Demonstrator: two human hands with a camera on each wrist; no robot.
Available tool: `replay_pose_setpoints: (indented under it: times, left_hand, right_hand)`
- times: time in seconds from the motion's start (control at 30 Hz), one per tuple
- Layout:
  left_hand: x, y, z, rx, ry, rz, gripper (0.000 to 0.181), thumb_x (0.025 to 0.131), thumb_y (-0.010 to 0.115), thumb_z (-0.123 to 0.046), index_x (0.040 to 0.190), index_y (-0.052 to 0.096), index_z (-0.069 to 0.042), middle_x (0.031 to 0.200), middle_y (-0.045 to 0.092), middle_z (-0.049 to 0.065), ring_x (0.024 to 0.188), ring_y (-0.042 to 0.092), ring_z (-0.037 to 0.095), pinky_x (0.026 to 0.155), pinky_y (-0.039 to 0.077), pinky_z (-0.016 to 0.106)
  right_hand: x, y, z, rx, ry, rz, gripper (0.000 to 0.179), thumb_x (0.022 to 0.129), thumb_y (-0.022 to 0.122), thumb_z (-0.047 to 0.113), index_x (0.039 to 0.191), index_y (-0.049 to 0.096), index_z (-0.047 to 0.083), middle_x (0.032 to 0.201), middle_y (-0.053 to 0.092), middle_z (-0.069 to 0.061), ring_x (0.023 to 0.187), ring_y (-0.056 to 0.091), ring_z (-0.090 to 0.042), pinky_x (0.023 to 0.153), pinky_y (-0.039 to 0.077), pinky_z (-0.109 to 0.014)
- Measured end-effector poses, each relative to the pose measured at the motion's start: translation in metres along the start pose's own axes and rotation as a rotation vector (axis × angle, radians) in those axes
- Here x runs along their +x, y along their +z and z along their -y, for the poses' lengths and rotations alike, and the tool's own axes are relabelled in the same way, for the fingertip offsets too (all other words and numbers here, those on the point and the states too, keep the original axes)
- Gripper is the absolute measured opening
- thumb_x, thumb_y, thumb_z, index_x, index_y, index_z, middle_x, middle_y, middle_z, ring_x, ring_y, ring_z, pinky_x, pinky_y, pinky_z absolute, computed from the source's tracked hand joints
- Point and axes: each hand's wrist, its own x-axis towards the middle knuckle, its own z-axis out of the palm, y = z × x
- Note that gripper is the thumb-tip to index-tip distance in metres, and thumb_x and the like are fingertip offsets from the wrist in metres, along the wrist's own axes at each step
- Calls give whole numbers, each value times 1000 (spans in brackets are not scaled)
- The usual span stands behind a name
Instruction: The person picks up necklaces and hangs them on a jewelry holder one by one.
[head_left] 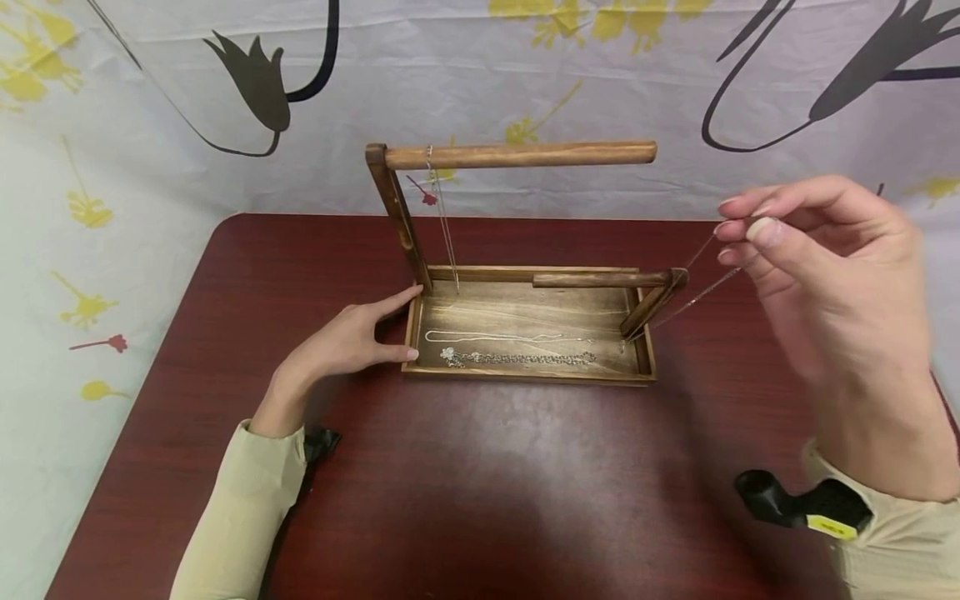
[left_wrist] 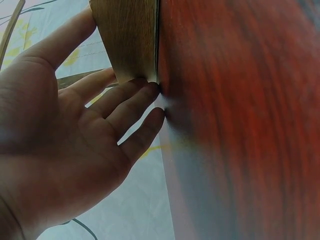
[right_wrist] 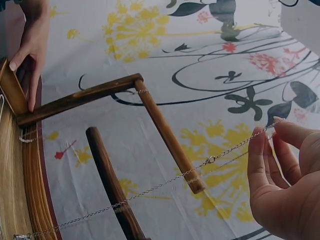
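My right hand (head_left: pixel 847 283) pinches a thin silver chain necklace (right_wrist: pixel 165 187) between thumb and fingertips, raised right of the wooden jewelry stand. Two strands slope from the fingers to the tray's right end; a small clasp (right_wrist: pixel 210 160) shows on one. My left hand (head_left: pixel 345 342) touches the left end of the stand's tray (head_left: pixel 525 378), thumb near the front corner and straight fingers by the back corner. Another fine necklace (head_left: pixel 446 225) hangs from the left part of the upper bar (head_left: pixel 525 155). In the tray lie a smooth chain (head_left: pixel 480 337) and a thicker chain (head_left: pixel 525 359) with a flower-like piece.
The stand's lower bar (head_left: pixel 592 281) points left from a short post (head_left: pixel 645 308) at the tray's right end. A taller post (head_left: pixel 401 217) carries the upper bar. Beneath is a dark red table (head_left: pixel 487 483); a patterned cloth (head_left: pixel 450 67) hangs behind.
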Motion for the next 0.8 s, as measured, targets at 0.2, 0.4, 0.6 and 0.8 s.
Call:
replay_pose_setpoints:
  times: [0.2, 0.4, 0.6, 0.8]
  left_hand:
    - [0, 0, 0, 2, 0, -2, 90, 86, 77, -44, 158, 23, -38, 159, 32, 3, 136, 44, 27, 105, 41, 50]
    - [0, 0, 0, 1, 0, -2, 90, 86, 77, -43, 158, 23, -37, 159, 32, 4, 135, 45, 27, 104, 41, 50]
    - [0, 1, -1, -4, -8, 0, 90, 86, 77, -42, 158, 23, -37, 160, 31, 3, 139, 40, 28, 107, 39, 51]
    - [-1, 1, -1, -10, -5, -2, 90, 86, 77, -41, 158, 23, -37, 159, 31, 3, 136, 44, 27, 104, 41, 50]
  right_hand:
    - [-1, -7, 6, 25, -12, 15, 14, 84, 39, -35, 96, 47, -34, 98, 60, -45, 91, 64, -50, 72, 57, -46]
    - [-2, -15, 11, 38, -31, -3, 13, 84, 38, -35, 95, 46, -34, 98, 59, -45, 86, 65, -51, 70, 57, -47]
    - [1, -26, 19, 59, -39, -1, 11, 85, 38, -33, 94, 43, -33, 99, 58, -47, 83, 65, -52, 71, 57, -49]
    - [8, -35, 26, 58, -28, -1, 10, 87, 38, -32, 96, 43, -33, 101, 58, -47, 86, 66, -52, 71, 57, -49]
